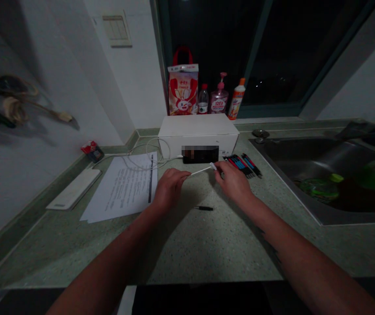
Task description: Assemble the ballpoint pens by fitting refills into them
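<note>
My left hand (169,188) is closed, pinching one end of a thin white stick (200,171) that looks like a pen refill. The stick slants up to the right, towards a small white piece (213,166) at the fingertips of my right hand (233,178). Whether stick and piece are joined I cannot tell. Below the hands, a short black pen part (204,208) with a thin tip lies on the counter (187,249). Beside my right hand, several pens (251,165) with black, red and blue parts lie in a row, partly hidden by the hand.
Behind the hands, a dark phone (203,155) leans on a white box (199,129), with a white cable attached. Printed sheets (125,188) and a white slab (74,189) lie left. A sink (286,175) is right. Bottles (219,98) and a bag (183,92) stand behind the box.
</note>
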A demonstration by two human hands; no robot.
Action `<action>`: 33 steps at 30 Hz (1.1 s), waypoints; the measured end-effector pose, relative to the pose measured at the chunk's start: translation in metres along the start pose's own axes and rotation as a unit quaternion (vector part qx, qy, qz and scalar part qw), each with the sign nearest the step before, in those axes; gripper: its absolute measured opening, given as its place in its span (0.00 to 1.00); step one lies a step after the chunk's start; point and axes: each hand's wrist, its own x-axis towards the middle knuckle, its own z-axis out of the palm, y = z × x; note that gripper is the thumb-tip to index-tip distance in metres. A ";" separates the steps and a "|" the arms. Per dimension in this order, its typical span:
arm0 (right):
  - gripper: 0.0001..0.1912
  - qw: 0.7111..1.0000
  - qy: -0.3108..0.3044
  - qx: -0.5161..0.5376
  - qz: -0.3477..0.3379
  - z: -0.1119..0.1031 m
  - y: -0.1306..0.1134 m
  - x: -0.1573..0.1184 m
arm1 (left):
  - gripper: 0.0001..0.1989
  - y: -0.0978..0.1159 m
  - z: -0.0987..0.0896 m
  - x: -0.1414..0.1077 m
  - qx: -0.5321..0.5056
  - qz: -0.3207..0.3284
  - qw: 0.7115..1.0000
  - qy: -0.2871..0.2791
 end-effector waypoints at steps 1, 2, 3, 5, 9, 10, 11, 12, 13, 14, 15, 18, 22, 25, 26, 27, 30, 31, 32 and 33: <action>0.14 1.000 0.001 0.000 -0.006 0.000 0.000 0.000 | 0.14 -0.001 -0.001 0.000 0.006 -0.001 1.000 0.013; 0.14 1.000 0.003 -0.001 -0.012 0.000 -0.001 0.000 | 0.14 -0.001 -0.001 0.000 0.012 -0.002 1.000 0.021; 0.13 1.000 0.005 -0.002 -0.018 0.000 -0.001 -0.001 | 0.15 -0.002 -0.001 0.000 0.017 -0.002 1.000 0.024; 0.13 1.000 0.006 -0.004 -0.030 0.000 -0.002 -0.002 | 0.15 -0.003 0.001 -0.001 0.022 0.001 1.000 0.020; 0.13 0.999 0.000 -0.010 -0.045 0.001 -0.002 -0.003 | 0.15 -0.004 0.003 -0.002 0.037 0.011 0.999 0.009; 0.13 0.999 -0.001 -0.015 -0.047 0.001 -0.002 -0.003 | 0.15 -0.004 0.003 -0.001 0.043 0.013 0.999 0.009; 0.13 0.998 -0.003 -0.022 -0.051 0.001 -0.002 -0.003 | 0.15 -0.003 0.002 -0.001 0.050 0.014 0.999 0.010; 0.13 0.998 -0.006 -0.030 -0.057 0.000 -0.002 -0.003 | 0.15 -0.002 0.001 -0.001 0.056 0.013 0.998 0.012; 0.13 0.997 -0.011 -0.037 -0.067 0.000 -0.002 -0.002 | 0.14 -0.001 0.000 0.000 0.061 0.010 0.998 0.012; 0.13 0.996 -0.016 -0.041 -0.081 0.000 -0.002 -0.002 | 0.14 0.000 -0.001 0.000 0.064 0.006 0.998 0.011; 0.12 0.994 -0.023 -0.042 -0.099 0.000 -0.003 -0.002 | 0.14 0.001 -0.001 0.000 0.062 0.004 0.998 0.008; 0.11 0.987 -0.048 -0.027 -0.153 0.002 -0.007 -0.003 | 0.12 0.003 0.003 -0.002 0.019 0.018 1.000 -0.011; 0.11 0.989 -0.067 -0.010 -0.134 0.005 -0.010 -0.005 | 0.20 0.003 0.015 -0.007 -0.051 -0.027 0.998 0.014; 0.15 0.998 -0.028 -0.002 -0.061 0.005 -0.010 -0.005 | 0.38 0.002 0.019 -0.009 -0.054 -0.087 0.993 0.049; 0.17 0.999 -0.013 0.007 -0.042 0.004 -0.010 -0.005 | 0.37 0.002 0.019 -0.009 -0.047 -0.082 0.995 0.037; 0.20 0.999 -0.003 0.019 -0.027 0.004 -0.010 -0.005 | 0.33 0.003 0.018 -0.009 -0.042 -0.062 0.997 0.010; 0.28 0.998 0.008 0.058 -0.002 0.002 -0.011 -0.004 | 0.18 0.010 0.013 -0.010 -0.055 0.028 0.991 -0.118; 0.29 0.998 0.007 0.067 0.003 0.001 -0.012 -0.004 | 0.17 0.012 0.012 -0.011 -0.066 0.054 0.984 -0.159; 0.30 0.997 0.008 0.072 0.005 0.001 -0.012 -0.004 | 0.17 0.015 0.011 -0.011 -0.076 0.076 0.975 -0.194; 0.30 0.997 0.008 0.072 0.002 0.001 -0.012 -0.004 | 0.17 0.017 0.011 -0.011 -0.084 0.093 0.967 -0.221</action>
